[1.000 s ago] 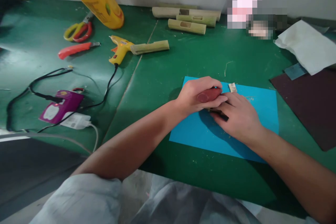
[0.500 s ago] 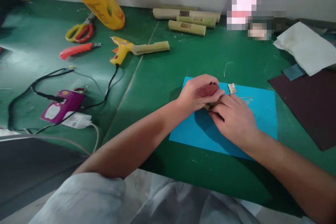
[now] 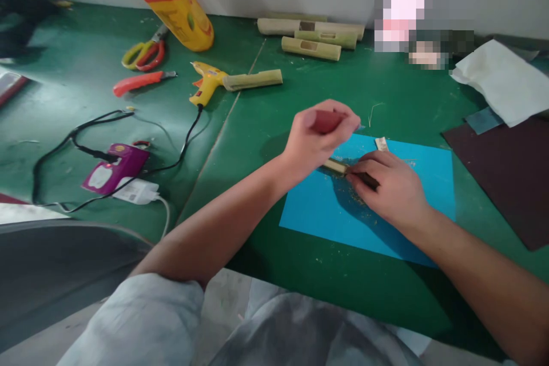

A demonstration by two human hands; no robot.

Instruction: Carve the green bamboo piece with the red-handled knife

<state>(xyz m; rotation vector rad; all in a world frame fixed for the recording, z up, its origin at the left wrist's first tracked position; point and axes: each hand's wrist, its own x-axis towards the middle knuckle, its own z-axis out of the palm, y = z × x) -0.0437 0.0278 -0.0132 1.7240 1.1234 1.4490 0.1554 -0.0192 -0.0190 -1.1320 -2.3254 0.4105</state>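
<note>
My left hand is closed round a tool with a dark red handle. The tool's working end is mostly hidden by my fingers. Below and to the right, my right hand pinches a short piece of bamboo against a blue sheet. Part of the bamboo is covered by both hands. Fine shavings are scattered around it. Just beyond my right hand, a small pale chip lies on the sheet's far edge.
Several cut bamboo tubes lie along the wall. To the left are a yellow glue gun touching a bamboo piece, a red-handled cutter, scissors, a bottle and a corded purple box. Dark sheets lie right.
My left hand has lifted up and away from my right hand with the red-handled tool, uncovering more of the bamboo piece. My right hand stays on the bamboo. The view has shifted slightly.
</note>
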